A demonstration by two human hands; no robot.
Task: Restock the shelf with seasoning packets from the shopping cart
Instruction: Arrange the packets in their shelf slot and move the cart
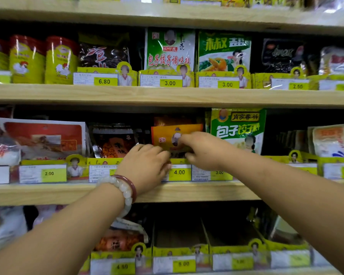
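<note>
Head view: orange seasoning packet [175,135] at center, upright in the middle shelf [187,192] slot above the 4.00 price tag [179,172]. Left hand [145,165] at 7 o'clock of it, right hand [202,149] at 4 o'clock, fingers curled, apparently pinching its lower edge to seat it straight.

Orange packet [175,135] lower half hidden behind both hands; fingertip grip unclear. Small price-label [179,172] print blurred, unreadable.

Orange packet [167,135] — yellow price tags [179,172] — pale wood shelf [187,193]
</note>
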